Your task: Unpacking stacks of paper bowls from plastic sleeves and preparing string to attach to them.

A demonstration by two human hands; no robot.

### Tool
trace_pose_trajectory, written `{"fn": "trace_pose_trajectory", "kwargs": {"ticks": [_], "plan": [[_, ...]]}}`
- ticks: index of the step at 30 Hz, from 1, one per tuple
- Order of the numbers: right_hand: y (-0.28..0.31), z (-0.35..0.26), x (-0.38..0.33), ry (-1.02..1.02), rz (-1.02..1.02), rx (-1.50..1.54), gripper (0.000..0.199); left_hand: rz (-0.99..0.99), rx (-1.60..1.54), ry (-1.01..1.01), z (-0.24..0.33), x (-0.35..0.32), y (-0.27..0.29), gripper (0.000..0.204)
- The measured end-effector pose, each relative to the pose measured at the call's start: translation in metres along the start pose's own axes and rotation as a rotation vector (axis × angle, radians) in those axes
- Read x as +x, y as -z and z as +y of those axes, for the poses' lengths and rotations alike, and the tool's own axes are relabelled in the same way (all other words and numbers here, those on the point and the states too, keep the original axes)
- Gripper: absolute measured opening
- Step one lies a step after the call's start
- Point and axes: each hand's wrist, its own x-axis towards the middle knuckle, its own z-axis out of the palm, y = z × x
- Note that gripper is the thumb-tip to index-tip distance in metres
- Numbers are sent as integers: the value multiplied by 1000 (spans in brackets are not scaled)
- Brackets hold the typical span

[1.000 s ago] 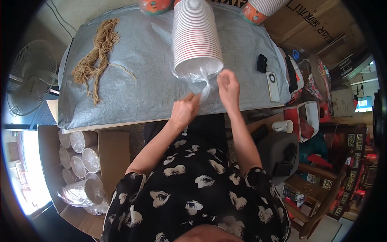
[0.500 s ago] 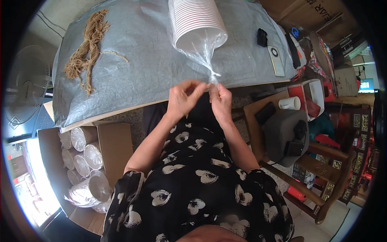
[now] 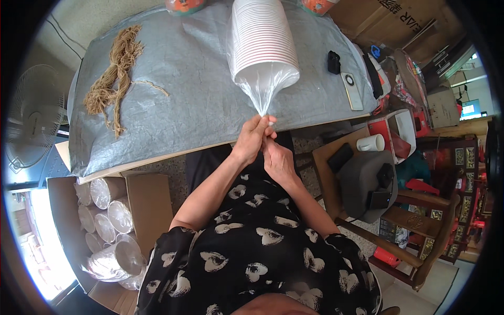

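Looking down from the head camera, I see first the black blouse with pale heart shapes [image 3: 252, 262], and from it both forearms go up toward the table edge. My left hand [image 3: 253, 139] is closed, its fingers pinching the twisted neck of the clear plastic bag [image 3: 265, 89] just at the edge of the table. My right hand [image 3: 277, 163] is directly below it, touching the left one, its fingers curled in; I cannot tell if it holds the bag end or something small. The bag lies on the grey table cover [image 3: 184, 100], stretched tight from my grip to the stack of white cups with red rims [image 3: 260, 39] inside it, which lies on its side and reaches to the far edge. Left on the cover lies a bundle of brown twine [image 3: 113, 79]. Right of the stack lie a small black device [image 3: 334, 62] and a phone [image 3: 352, 91]. Below the table at left, an open cardboard box [image 3: 149, 202] holds more wrapped cup stacks.
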Motion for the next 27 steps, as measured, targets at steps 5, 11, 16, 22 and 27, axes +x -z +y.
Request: {"fn": "trace_pose_trajectory", "kwargs": {"ticks": [5, 11, 16, 22, 27], "plan": [[10, -3, -11, 19, -88, -63, 9, 31, -183, 11, 2, 3, -10, 28], [22, -3, -33, 85, -361, 0, 10, 28, -283, 15, 18, 11, -4, 24], [35, -7, -58, -337, -520, 501, 25, -14, -385, -60, 40, 19, 6, 26], [99, 16, -10, -221, -566, 346, 28, -15, -222, 50, 47, -16, 10, 29], [122, 33, 76, -359, -9, 664, 68, -20, -26, 156, 25, -78, 22, 32]]}}
